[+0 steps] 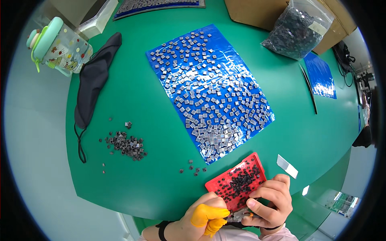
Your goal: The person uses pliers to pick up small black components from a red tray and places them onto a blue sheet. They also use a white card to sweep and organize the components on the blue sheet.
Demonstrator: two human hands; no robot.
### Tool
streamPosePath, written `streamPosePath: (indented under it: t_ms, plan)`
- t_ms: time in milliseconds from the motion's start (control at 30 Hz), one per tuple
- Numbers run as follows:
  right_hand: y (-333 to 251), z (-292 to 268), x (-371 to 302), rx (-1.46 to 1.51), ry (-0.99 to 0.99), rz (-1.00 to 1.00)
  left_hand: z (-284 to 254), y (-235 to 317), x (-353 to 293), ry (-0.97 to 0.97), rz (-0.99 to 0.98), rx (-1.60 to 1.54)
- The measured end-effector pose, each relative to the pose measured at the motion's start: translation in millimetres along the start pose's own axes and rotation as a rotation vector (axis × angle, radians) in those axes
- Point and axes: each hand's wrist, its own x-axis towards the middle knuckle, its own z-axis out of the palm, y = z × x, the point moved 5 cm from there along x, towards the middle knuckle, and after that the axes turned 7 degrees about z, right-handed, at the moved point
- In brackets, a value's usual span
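My left hand (206, 216), with yellow finger cots on some fingers, is closed in a pinch by the near left corner of a red tray (212, 184). Small black parts (243, 182) lie scattered and heaped in that tray. At its right side my right hand (271, 201) is closed, fingers curled and thumb forward. Between both hands, below the tray, a small greyish thing with an orange bit (241, 215) shows partly; fingers hide the rest, and I cannot tell its kind. Beyond the tray, many small square metal-topped pieces (219, 136) cover a blue sheet (237, 60).
Dark small pieces (126, 144) are piled on the green table (152, 180) at left. A flat metal blade (287, 166) lies right of the tray, tweezers (309, 89) farther off. A filled plastic bag (297, 30), cardboard box (251, 14), black cloth pouch (94, 82) and bottle (60, 48) stand around.
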Motion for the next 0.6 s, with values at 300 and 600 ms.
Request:
streamPosePath:
  t_ms: [300,600]
  plan:
    - [-5.9,-1.7,0.5,-0.062,0.01,0.005,1.9,-7.9,-6.0,-0.032,-0.15,-0.109]
    - [-1.3,-5.3,-0.4,-0.01,0.058,0.016,-2.4,-1.2,-8.3,0.211,-0.29,-0.16]
